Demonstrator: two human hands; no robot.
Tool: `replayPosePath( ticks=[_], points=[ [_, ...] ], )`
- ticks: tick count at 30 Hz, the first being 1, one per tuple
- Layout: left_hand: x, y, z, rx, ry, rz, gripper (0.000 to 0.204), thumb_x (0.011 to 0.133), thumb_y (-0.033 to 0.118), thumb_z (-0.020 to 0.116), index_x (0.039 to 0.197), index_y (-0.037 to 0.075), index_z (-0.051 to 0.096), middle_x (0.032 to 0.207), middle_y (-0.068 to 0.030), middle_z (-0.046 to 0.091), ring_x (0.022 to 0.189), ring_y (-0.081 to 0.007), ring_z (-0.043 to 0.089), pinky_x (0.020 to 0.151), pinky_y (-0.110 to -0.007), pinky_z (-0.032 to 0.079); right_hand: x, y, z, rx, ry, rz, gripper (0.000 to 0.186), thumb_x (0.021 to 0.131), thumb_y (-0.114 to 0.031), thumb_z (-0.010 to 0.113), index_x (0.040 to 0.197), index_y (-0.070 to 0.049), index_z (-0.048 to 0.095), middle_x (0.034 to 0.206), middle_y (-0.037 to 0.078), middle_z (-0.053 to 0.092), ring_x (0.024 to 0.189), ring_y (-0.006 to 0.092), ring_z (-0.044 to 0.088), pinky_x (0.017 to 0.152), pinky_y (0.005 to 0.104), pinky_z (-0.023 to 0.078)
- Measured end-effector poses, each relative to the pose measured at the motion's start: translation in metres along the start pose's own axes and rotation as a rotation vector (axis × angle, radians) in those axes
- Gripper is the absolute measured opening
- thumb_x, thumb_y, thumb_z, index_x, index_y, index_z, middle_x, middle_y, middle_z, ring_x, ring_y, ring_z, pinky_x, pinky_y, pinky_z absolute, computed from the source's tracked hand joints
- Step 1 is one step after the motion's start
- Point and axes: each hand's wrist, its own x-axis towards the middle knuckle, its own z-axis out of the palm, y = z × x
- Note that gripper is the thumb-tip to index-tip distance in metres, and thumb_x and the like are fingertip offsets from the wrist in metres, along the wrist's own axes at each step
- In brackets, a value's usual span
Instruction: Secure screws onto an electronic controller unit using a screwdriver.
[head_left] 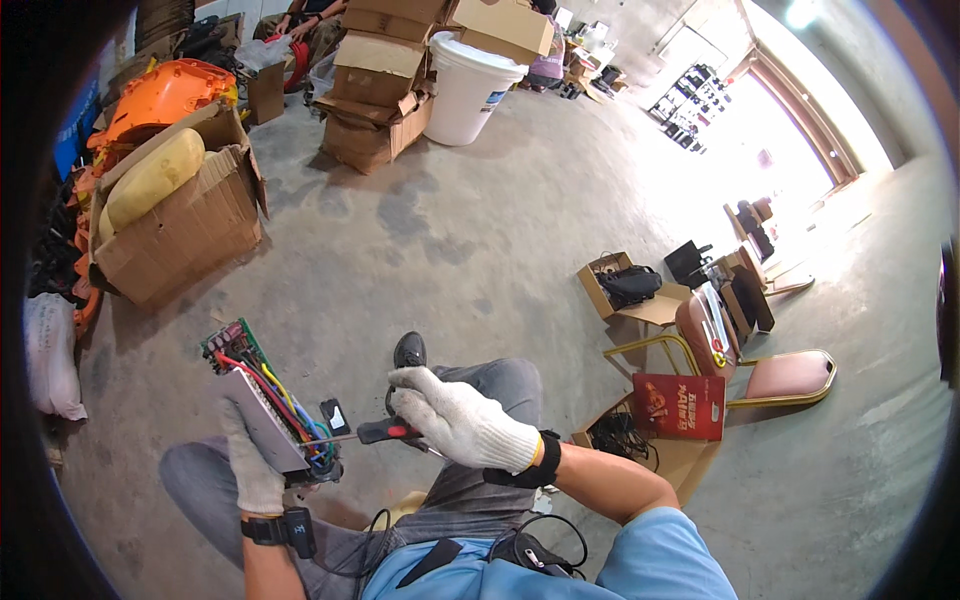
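Observation:
My left hand [252, 468], in a white knit glove, grips an electronic unit [268, 418] by its grey metal case and holds it tilted over my left thigh. Red, yellow and blue wires run along its open side, and a green circuit board [246, 345] sticks out at its far end. My gloved right hand [475, 425] is closed round a screwdriver [383, 430] with a red and black handle. Its shaft points left and its tip reaches the wires near the unit's lower end; exact contact cannot be made out. A small black piece with a white label [333, 415] shows beside the unit.
An open carton [185, 250] with a yellow piece stands at left, near orange parts [175, 95]. Stacked cartons [375, 100] and a white bucket [470, 90] stand farther off. At right are a chair [790, 378], a red box [680, 407] and a carton with cables [625, 440].

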Motion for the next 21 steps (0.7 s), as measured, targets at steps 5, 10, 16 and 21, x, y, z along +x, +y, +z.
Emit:
replayPosePath(
  ticks=[5,10,16,21],
  points=[
    [0.003,-0.005,-0.016,-0.056,0.003,-0.017,0.076,0.101,0.073,0.053,0.151,0.015,0.054,0.133,-0.0078,0.066,0.117,-0.0251,0.066,0.102,-0.042,0.057,0.002,0.005,0.0,-0.018,0.01,-0.121,0.037,0.106,-0.027,0.057,0.135,-0.004,0.056,0.104,0.017,0.074,0.091,0.0331,0.075,0.083,0.0424,0.057],
    [-0.007,0.001,-0.004,-0.05,-0.034,-0.024,0.077,0.103,0.072,0.051,0.156,0.016,0.05,0.141,-0.0079,0.062,0.123,-0.0264,0.062,0.108,-0.044,0.054,-0.001,-0.005,-0.006,0.148,-0.007,-0.1,0.042,0.097,-0.024,0.071,0.132,-0.004,0.058,0.107,0.016,0.074,0.099,0.0305,0.075,0.087,0.0406,0.057],
    [-0.003,-0.001,-0.001,-0.042,0.009,-0.035,0.087,0.098,0.08,0.05,0.153,0.014,0.051,0.132,-0.0114,0.064,0.116,-0.0321,0.067,0.098,-0.053,0.059,-0.002,-0.017,0.004,-0.005,0.127,0.007,0.052,0.101,-0.038,0.07,0.14,-0.006,0.056,0.118,0.022,0.073,0.109,0.034,0.073,0.091,0.0425,0.056],
    [-0.008,0.001,0.0,-0.154,-0.029,-0.152,0.087,0.096,0.083,0.049,0.148,0.014,0.055,0.127,-0.0129,0.066,0.115,-0.0333,0.067,0.098,-0.054,0.06,0.004,-0.006,0.006,0.048,0.133,-0.141,0.025,0.106,-0.021,0.06,0.123,-0.005,0.068,0.105,0.018,0.075,0.099,0.0362,0.075,0.087,0.0427,0.058]
  ],
)
